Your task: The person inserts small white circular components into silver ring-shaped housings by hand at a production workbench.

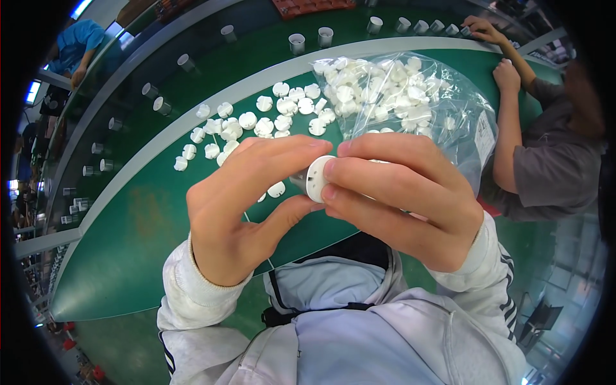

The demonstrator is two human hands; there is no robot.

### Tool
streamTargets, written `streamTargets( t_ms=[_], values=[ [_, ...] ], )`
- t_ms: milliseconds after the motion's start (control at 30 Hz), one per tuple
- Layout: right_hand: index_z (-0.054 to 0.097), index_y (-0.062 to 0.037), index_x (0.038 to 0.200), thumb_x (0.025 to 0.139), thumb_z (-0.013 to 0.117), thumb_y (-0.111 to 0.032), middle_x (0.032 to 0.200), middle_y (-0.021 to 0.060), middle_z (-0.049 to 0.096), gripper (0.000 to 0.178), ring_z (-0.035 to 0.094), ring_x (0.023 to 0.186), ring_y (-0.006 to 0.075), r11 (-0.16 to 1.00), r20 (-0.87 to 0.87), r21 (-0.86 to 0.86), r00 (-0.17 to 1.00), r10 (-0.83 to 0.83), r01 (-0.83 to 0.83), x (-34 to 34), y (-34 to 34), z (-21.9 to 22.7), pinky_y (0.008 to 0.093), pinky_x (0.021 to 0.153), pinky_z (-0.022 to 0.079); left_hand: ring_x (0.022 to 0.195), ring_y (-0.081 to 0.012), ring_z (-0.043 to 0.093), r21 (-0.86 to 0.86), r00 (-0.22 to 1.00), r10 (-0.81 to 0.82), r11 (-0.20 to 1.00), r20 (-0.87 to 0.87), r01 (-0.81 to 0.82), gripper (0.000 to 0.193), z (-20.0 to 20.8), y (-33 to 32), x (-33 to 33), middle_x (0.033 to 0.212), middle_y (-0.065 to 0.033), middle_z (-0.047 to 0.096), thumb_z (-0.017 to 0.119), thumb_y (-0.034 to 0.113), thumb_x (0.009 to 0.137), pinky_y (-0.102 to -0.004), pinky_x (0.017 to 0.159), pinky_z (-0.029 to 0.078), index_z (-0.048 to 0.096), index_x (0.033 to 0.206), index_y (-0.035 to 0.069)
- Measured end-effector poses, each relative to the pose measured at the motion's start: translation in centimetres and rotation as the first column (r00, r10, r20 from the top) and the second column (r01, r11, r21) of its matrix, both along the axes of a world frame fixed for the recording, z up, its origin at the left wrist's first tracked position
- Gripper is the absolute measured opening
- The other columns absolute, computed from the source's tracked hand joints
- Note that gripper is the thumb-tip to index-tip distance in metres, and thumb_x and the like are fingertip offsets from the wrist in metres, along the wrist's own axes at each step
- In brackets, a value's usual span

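Note:
In front of my chest, a small grey metal cup [299,182] lies tilted on its side between the thumb and fingers of my left hand [234,192]. A round white plastic cap [316,180] with small holes sits at the end of the cup facing my right hand. The fingers of my right hand [410,192] are closed on this cap, their tips against its face and edge. Most of the cup is hidden by my left fingers. Beyond my hands, several loose white caps [248,120] lie scattered on the green tabletop [147,231].
A clear plastic bag [467,149] full of white caps rests at the far right. Past the table's pale rail [250,72], a dark green belt [256,48] carries several metal cups [296,43]. Another person's hand [484,29] touches the cups at right; someone in blue [78,45] is far left.

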State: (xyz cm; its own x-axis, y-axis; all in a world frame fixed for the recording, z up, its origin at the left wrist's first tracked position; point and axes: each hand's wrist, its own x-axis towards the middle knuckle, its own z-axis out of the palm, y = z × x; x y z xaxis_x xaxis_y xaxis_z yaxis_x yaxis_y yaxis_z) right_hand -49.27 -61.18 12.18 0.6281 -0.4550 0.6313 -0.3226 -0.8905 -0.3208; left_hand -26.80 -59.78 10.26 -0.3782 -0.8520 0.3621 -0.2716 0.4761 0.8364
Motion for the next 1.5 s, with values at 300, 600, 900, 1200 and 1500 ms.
streamTargets(
  t_ms=[300, 600, 900, 1200, 1500],
  values=[
    [0.071, 0.0021, 0.097, 0.066, 0.081, 0.006, 0.103, 0.0153, 0.068, 0.034, 0.065, 0.085, 0.0257, 0.983, 0.144, 0.182, 0.990, 0.004, -0.031, -0.6, -0.2, 0.2, 0.0332, 0.070, 0.053, 0.099, -0.0236, 0.065, 0.034, 0.999, 0.012, 0.999, -0.045, -0.011, 0.046, 0.2, 0.1, -0.1, 0.111, -0.0171, 0.071, 0.077, -0.004, 0.073, -0.0318, 0.080, 0.048, 0.065, 0.117, -0.006],
    [0.069, 0.0043, 0.095, 0.070, 0.077, 0.004, 0.100, 0.0170, 0.068, 0.026, 0.065, 0.084, 0.0283, 0.965, 0.078, 0.228, 0.990, 0.117, -0.132, -0.7, -1.1, 1.4, 0.0345, 0.066, 0.052, 0.092, -0.0297, 0.069, -0.094, 0.999, -0.030, 0.995, -0.016, 0.028, 0.047, 0.5, -0.1, -0.7, 0.107, -0.0168, 0.071, 0.082, -0.001, 0.069, -0.0357, 0.079, 0.055, 0.067, 0.114, -0.003],
    [0.072, -0.0016, 0.093, 0.061, 0.078, -0.013, 0.106, 0.0094, 0.069, 0.035, 0.064, 0.090, 0.0274, 0.994, -0.110, -0.073, 0.991, 0.070, -0.078, -1.0, -0.1, 1.3, 0.0370, 0.069, 0.048, 0.091, -0.0297, 0.069, 0.010, 0.998, -0.024, 1.000, -0.051, 0.025, 0.043, 0.4, 0.1, -0.9, 0.107, -0.0169, 0.071, 0.081, 0.000, 0.071, -0.0350, 0.078, 0.055, 0.067, 0.112, -0.004],
    [0.072, -0.0061, 0.096, 0.057, 0.079, -0.020, 0.108, 0.0029, 0.068, 0.042, 0.062, 0.102, 0.0301, 0.989, -0.188, -0.003, 0.972, -0.143, 0.145, 0.0, 1.4, 1.0, 0.0399, 0.077, 0.045, 0.101, -0.0316, 0.068, -0.041, 0.999, -0.046, 0.998, -0.004, 0.046, 0.039, 0.2, -0.2, -0.8, 0.108, -0.0217, 0.070, 0.075, -0.002, 0.075, -0.0391, 0.089, 0.053, 0.066, 0.113, -0.009],
    [0.070, -0.0047, 0.095, 0.066, 0.081, -0.014, 0.107, 0.0062, 0.066, 0.032, 0.061, 0.104, 0.0320, 0.979, -0.059, 0.184, 0.995, -0.084, 0.093, 0.2, 0.8, 0.2, 0.0421, 0.081, 0.044, 0.094, -0.0308, 0.069, -0.079, 1.000, -0.024, 0.997, 0.017, 0.025, 0.041, -0.4, -0.5, -0.6, 0.106, -0.0162, 0.071, 0.077, -0.006, 0.070, -0.0358, 0.081, 0.055, 0.067, 0.111, -0.004]
  ],
)
